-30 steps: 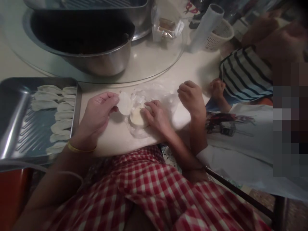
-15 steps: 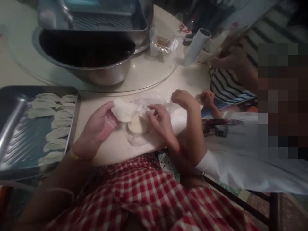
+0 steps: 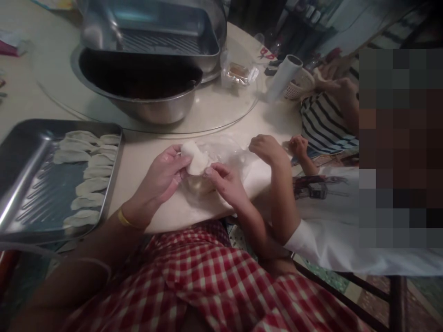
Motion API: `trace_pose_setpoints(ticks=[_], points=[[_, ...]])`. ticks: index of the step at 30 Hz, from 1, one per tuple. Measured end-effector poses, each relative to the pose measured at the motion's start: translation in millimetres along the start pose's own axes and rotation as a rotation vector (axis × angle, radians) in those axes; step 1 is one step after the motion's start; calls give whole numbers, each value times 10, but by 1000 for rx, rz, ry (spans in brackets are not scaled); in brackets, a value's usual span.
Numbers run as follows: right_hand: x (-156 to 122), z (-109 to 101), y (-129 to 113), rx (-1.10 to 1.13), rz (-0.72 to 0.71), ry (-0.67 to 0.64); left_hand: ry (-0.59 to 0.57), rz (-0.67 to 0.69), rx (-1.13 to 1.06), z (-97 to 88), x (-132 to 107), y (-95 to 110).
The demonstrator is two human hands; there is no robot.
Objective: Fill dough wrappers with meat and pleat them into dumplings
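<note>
A pale, round dumpling wrapper (image 3: pixel 195 159) hangs between my two hands above the table. My left hand (image 3: pixel 164 173) pinches its left edge between thumb and fingers. At the lower right edge, my right hand (image 3: pixel 226 182) has thumb and fingertips closed on the wrapper. Just below lies a stack of wrappers (image 3: pixel 199 184) in a clear plastic bag (image 3: pixel 221 147), partly covered by the held wrapper and my hands. To the left, a metal tray (image 3: pixel 51 193) holds several folded dumplings (image 3: pixel 92 186) in rows.
A large steel bowl (image 3: pixel 152 108) with dark contents stands on the glass turntable (image 3: pixel 221 113), an empty-looking metal tray (image 3: pixel 166 41) leaning over it. Behind sit a wrapped package (image 3: pixel 238 74), a paper roll (image 3: pixel 285 76) and a basket (image 3: pixel 299 83). A person's arm (image 3: pixel 280 184) is close at right.
The wrapper has moved right and now hangs between both hands. My right fingers have closed on its edge, where they were apart before. The view has shifted slightly left.
</note>
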State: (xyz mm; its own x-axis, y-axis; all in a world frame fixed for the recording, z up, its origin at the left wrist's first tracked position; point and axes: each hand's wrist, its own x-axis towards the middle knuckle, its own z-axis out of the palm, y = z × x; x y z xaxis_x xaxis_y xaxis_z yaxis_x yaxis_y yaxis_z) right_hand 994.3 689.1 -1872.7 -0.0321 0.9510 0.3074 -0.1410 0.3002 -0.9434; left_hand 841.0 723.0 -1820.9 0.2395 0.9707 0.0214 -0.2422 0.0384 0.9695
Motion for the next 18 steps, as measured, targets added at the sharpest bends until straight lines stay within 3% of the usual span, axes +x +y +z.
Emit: trace_pose_setpoints(ticks=[8, 18], points=[[-1, 17, -18, 381, 220, 60, 56, 76, 29, 124, -65, 42], [17, -34, -43, 693, 322, 54, -4, -135, -91, 79, -59, 24]])
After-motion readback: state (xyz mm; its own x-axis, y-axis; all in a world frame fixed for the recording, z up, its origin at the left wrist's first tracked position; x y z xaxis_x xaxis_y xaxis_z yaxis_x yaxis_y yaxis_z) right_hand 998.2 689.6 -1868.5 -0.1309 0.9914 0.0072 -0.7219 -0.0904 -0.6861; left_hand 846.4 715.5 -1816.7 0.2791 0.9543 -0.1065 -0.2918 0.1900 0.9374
